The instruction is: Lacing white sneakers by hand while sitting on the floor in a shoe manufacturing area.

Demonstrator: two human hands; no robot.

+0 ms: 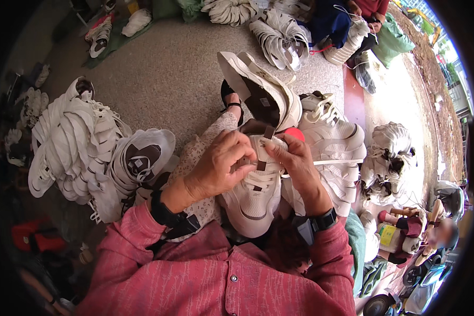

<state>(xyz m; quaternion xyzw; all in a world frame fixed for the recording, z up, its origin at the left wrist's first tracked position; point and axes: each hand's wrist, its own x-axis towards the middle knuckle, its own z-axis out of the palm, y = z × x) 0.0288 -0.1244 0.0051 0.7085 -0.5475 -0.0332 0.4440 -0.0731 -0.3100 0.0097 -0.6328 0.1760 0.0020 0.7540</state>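
A cream shoe upper [254,203] with brown trim and partly threaded laces rests over my lap, toe toward me. At the left side of its lacing, my left hand [221,162] is closed in a pinch; what its fingertips grip is too small to make out. My right hand [296,160] is closed on the tongue [267,152] of the same upper, its thumb pressing on top. A pale shoelace [339,162] stretches to the right from beside my right hand. A red round piece [295,134] shows just beyond those fingers.
Nested shoe uppers [260,95] stand beyond my hands, and more uppers [332,142] lie at right. Large stacks [73,142] sit at left. Another person's hands [374,23] work on uppers at the far right. Green sacks [392,42] and a parked vehicle [429,289] are farther right.
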